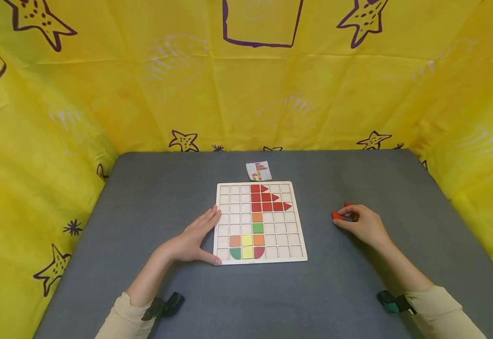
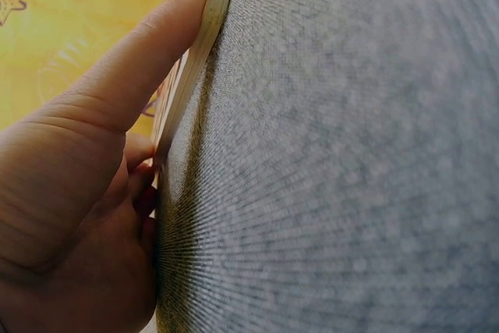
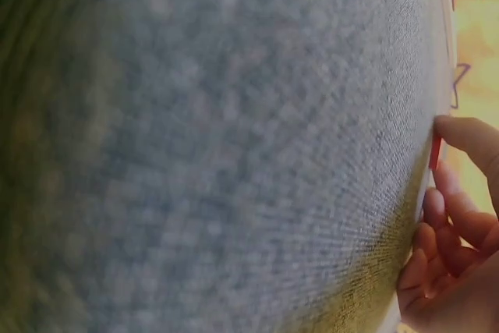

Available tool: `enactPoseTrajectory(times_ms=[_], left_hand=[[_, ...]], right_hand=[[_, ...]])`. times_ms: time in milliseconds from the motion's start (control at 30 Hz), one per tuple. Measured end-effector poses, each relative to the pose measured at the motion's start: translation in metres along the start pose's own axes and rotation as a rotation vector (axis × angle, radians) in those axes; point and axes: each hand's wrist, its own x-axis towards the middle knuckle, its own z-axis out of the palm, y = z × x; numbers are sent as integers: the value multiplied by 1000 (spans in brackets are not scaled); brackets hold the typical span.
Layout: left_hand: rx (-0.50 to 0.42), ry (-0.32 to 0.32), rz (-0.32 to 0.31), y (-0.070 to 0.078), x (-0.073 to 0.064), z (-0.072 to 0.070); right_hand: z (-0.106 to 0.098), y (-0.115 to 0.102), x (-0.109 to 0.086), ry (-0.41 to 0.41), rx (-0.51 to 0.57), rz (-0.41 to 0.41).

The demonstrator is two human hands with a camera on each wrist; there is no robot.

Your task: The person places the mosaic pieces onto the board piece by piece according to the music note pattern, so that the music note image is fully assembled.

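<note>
A wooden grid board [image 1: 282, 235] lies mid-table with coloured tiles in its cells. Red squares and red triangle tips form three rows at its top; orange and green squares run below, above a block with yellow squares and green and red rounded corners. My left hand [image 1: 191, 238] rests along the board's left edge, thumb at the lower-left corner, fingers fairly straight. Right of the board, my right hand [image 1: 367, 226] pinches a small red tile [image 1: 336, 215] between thumb and finger, at the tabletop. The right wrist view shows this red tile [image 3: 436, 151] edge-on, its shape unclear.
A small pattern card [image 1: 259, 171] lies just behind the board, printed with a similar design. Another red piece [image 1: 348, 204] shows partly behind my right hand. The grey table [image 1: 165, 179] is bordered by a yellow cloth [image 1: 238, 103] at the back and sides.
</note>
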Motion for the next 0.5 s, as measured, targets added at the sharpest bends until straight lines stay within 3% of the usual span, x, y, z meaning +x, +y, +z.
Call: enactPoseTrajectory(times_ms=[300,500], left_hand=[[-4,-7,-16,1,1,0],[-5,-7,-20,1,1,1]], right_hand=[[11,-21,1,-12,79,28],[24,-46,3,-45,200,49]])
